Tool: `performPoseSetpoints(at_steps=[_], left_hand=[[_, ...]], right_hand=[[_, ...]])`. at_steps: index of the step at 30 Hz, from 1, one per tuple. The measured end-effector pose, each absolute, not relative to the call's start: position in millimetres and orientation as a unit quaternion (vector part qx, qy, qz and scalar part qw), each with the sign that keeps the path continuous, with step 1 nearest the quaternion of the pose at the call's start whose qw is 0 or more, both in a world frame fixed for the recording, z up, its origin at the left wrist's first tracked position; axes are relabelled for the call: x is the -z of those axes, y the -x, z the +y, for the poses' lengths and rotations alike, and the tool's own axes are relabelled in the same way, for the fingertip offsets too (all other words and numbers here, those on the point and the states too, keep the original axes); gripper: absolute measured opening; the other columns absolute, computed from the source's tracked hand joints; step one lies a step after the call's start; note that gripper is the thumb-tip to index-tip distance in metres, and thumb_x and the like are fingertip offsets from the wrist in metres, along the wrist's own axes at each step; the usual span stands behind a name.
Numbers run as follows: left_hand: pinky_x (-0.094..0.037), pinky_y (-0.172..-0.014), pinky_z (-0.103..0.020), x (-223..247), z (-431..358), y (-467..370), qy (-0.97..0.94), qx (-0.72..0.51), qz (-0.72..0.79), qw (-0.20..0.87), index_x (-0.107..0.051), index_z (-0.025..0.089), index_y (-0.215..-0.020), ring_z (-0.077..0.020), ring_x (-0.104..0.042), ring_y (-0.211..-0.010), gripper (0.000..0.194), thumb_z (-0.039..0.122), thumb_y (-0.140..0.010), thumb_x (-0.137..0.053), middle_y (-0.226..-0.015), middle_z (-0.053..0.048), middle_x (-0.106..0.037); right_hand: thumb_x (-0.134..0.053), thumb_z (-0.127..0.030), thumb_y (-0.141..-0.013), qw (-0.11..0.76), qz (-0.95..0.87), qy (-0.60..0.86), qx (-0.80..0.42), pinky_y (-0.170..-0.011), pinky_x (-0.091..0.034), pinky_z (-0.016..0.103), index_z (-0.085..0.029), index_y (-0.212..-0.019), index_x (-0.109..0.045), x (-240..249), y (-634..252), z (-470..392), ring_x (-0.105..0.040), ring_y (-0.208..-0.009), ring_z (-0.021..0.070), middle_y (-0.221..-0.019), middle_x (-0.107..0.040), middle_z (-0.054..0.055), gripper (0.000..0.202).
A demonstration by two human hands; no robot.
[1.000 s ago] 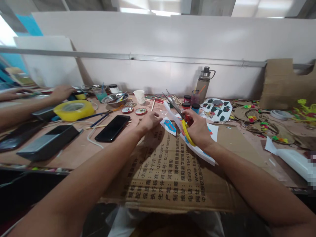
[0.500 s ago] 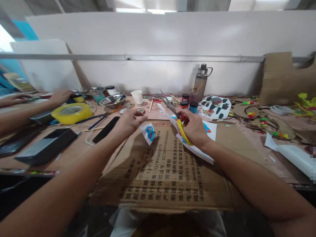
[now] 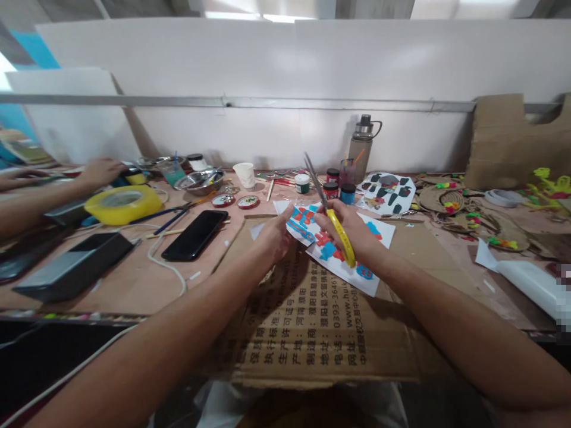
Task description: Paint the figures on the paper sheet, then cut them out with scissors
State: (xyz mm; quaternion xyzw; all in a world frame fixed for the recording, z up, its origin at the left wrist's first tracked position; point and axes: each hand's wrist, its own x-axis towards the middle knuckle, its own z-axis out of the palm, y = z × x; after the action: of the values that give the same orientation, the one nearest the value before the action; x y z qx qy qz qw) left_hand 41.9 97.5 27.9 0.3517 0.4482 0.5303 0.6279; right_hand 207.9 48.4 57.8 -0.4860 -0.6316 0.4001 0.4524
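Observation:
My right hand [image 3: 352,229] grips a pair of scissors [image 3: 341,241] with yellow handles, its grey blades pointing up and away. Beneath and beside it is a white paper sheet [image 3: 375,279] painted with blue and red patches. At the sheet's left part, my left hand [image 3: 280,236] pinches the paper between thumb and fingers. Both hands are over a flattened cardboard sheet [image 3: 285,351] with printed black text. A small white scrap [image 3: 256,231] shows by the left wrist, mostly hidden.
A black phone [image 3: 196,236] and yellow tape roll [image 3: 122,205] lie left. Behind are a paper cup [image 3: 245,175], paint jars [image 3: 330,191], a bottle [image 3: 360,145] and a painted cutout [image 3: 388,194]. Another person's hand [image 3: 104,172] is far left; a white roll [image 3: 530,285] lies right.
My left hand has moved right and closed on the painted sheet, uncovering the phone and jar lids. The sheet has turned its painted side into view; the scissors stand more upright.

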Motion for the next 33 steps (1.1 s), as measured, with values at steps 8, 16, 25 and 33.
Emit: performPoseSetpoints(at_steps=[8,16,25,33], left_hand=[[-0.069,-0.083,-0.031,-21.3,104.8,-47.6,-0.280,-0.560,0.476,0.618,-0.074,0.017,-0.090,-0.0229,-0.083,-0.085,0.022,0.029,-0.107,-0.068,-0.092,-0.009,-0.085],[-0.070,-0.088,-0.034,-22.2,106.3,-46.8,-0.245,-0.576,0.471,0.621,-0.077,0.012,-0.106,-0.0230,-0.084,-0.093,0.029,0.030,-0.115,-0.056,-0.101,-0.012,-0.087],[-0.069,-0.099,-0.039,-26.7,124.9,-22.9,-0.275,-0.615,0.429,0.602,-0.076,0.018,-0.127,-0.0273,-0.081,-0.118,0.032,0.038,-0.115,-0.053,-0.127,-0.012,-0.085],[-0.069,-0.096,-0.034,-40.9,121.9,-18.5,-0.286,-0.619,0.448,0.579,-0.075,0.025,-0.129,-0.0256,-0.079,-0.123,0.037,0.040,-0.119,-0.042,-0.124,-0.006,-0.085]], right_hand=[[-0.071,-0.039,-0.094,0.350,-0.583,0.442,-0.585,-0.053,-0.053,0.028,-0.022,-0.092,-0.061,-69.1,-232.0,32.5,-0.067,-0.055,0.0179,-0.067,-0.068,0.000,0.020],[-0.051,-0.072,-0.105,0.260,-0.567,0.476,-0.620,-0.040,-0.048,0.025,-0.021,-0.099,-0.062,-66.7,-251.7,35.2,-0.060,-0.040,0.0160,-0.059,-0.066,0.000,0.052],[-0.050,-0.070,-0.106,0.233,-0.560,0.495,-0.622,-0.033,-0.045,0.023,-0.021,-0.099,-0.062,-65.7,-254.8,33.1,-0.055,-0.035,0.0145,-0.056,-0.062,-0.002,0.051],[-0.059,-0.072,-0.102,0.221,-0.547,0.499,-0.634,-0.038,-0.048,0.019,-0.022,-0.096,-0.062,-66.1,-248.9,24.8,-0.056,-0.042,0.0125,-0.055,-0.059,-0.004,0.051]])
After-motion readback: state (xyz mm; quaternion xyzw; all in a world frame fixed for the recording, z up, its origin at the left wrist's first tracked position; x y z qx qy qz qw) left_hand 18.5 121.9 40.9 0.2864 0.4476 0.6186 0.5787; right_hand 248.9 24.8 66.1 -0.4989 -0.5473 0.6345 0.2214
